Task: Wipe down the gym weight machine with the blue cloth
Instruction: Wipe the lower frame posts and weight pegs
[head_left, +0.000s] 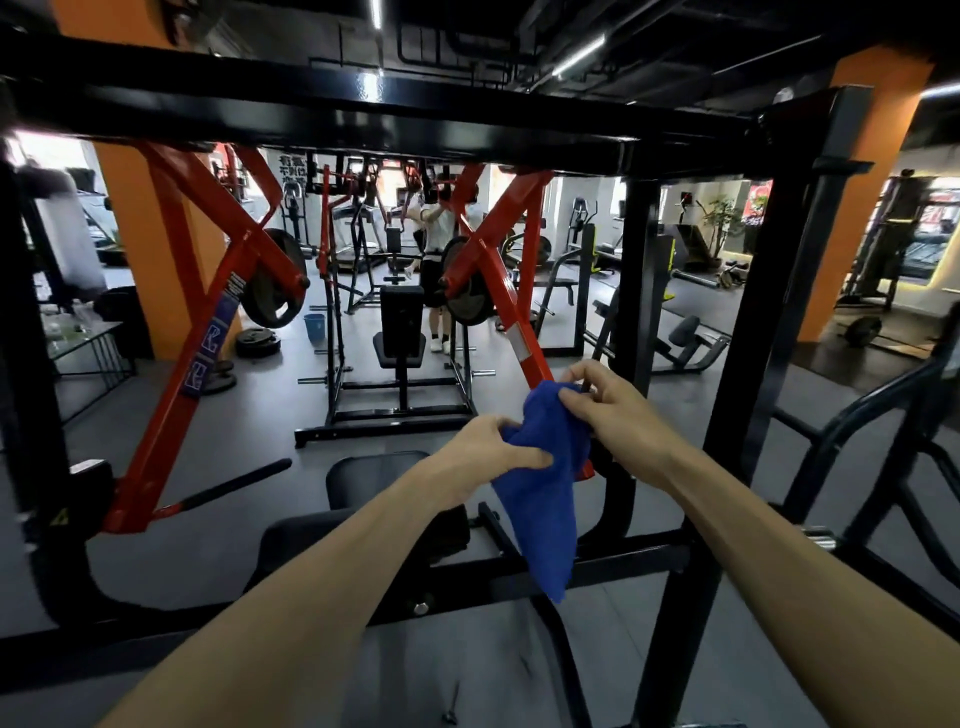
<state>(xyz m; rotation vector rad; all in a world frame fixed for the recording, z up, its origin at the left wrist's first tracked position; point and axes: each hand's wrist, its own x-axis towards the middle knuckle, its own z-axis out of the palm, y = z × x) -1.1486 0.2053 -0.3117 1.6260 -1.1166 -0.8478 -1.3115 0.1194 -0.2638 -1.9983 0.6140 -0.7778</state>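
The blue cloth (545, 467) hangs between both hands, bunched at the top and trailing down to a point below them. The left hand (488, 449) grips its upper left part, fingers curled into the fabric. The right hand (605, 402) pinches the top edge from the other side, thumb and fingers closed on the cloth.

Just behind the hands, touching or nearly touching the cloth, runs the right red lever arm (498, 249) of the weight machine; a white label on it above the right hand is too blurred to read. Up beyond that a black weight plate (467, 291) sits on the arm. Far off to the left of the left hand, the other red lever arm (208, 332) carries a dark blue sticker with large pale letters I cannot make out. A black frame beam (363, 114) crosses overhead.

Below the forearms lies a black padded seat (363, 478). Past the hands stands another bench machine (400, 332), a blue bucket (313, 327) and a person (436, 244).
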